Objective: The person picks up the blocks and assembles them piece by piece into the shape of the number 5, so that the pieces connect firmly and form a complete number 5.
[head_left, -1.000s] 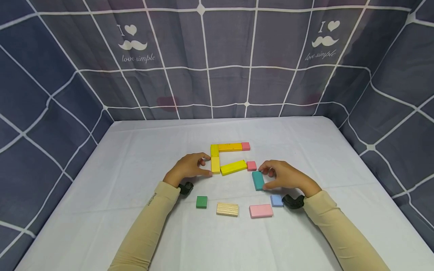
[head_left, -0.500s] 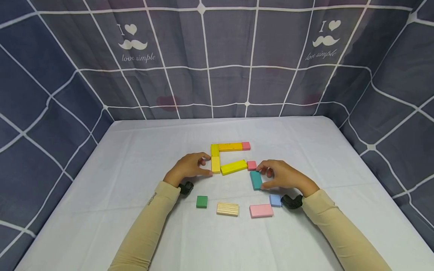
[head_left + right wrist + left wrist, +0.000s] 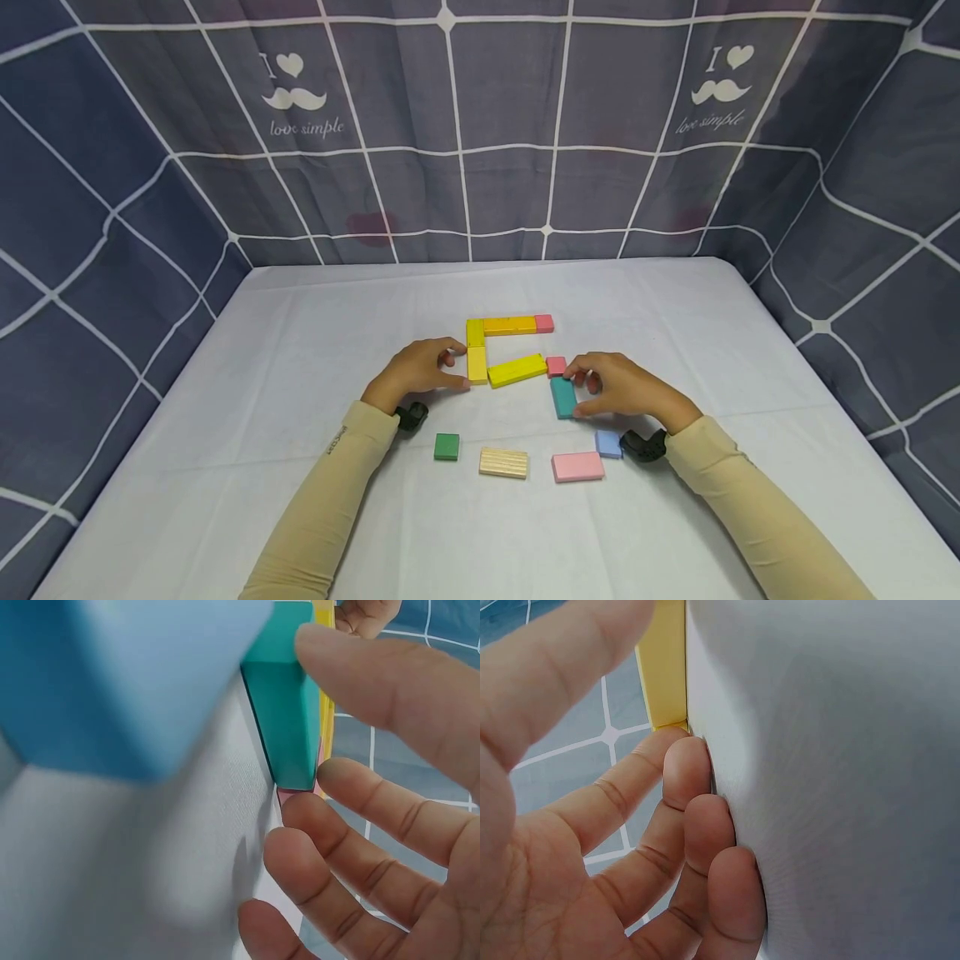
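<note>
My left hand rests at the left side of the yellow block. Its thumb and index tips are at that block's edge, and the other fingers are bent against the cloth in the left wrist view. My right hand is at the right side of a teal block. In the right wrist view the thumb touches the teal block's edge, with the index fingertip by its far corner. A small pink block lies just beyond the teal one. A slanted bright yellow block runs between the pink block and the upright yellow one.
A yellow block and a pink end piece form the far row. Nearer lie a green square block, a ridged wooden block, a pink block and a blue block on the white cloth.
My right hand has moved a little to the left, and the teal block has slid left with it, under the small pink block. The left hand has stayed in place.
</note>
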The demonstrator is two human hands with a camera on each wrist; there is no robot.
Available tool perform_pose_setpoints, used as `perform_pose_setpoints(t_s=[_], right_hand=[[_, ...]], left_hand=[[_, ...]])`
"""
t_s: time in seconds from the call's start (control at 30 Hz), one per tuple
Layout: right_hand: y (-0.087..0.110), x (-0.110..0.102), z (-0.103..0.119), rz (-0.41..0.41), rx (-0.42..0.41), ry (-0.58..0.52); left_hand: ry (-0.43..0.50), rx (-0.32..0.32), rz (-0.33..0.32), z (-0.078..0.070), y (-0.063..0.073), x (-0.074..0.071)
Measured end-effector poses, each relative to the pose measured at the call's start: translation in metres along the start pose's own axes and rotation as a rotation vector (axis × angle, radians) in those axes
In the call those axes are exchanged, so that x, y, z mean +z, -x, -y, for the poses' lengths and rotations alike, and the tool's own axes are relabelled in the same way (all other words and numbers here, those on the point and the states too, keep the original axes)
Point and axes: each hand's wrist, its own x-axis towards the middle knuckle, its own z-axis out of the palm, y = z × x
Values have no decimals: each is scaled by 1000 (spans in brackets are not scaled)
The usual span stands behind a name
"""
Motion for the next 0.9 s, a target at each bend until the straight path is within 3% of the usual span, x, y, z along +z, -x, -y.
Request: perform_pose_setpoints(t_s=[0.9], right_hand=[[-2,0,6,-37,-10,20]], left_hand=[[6,10,-8,1,1,0]])
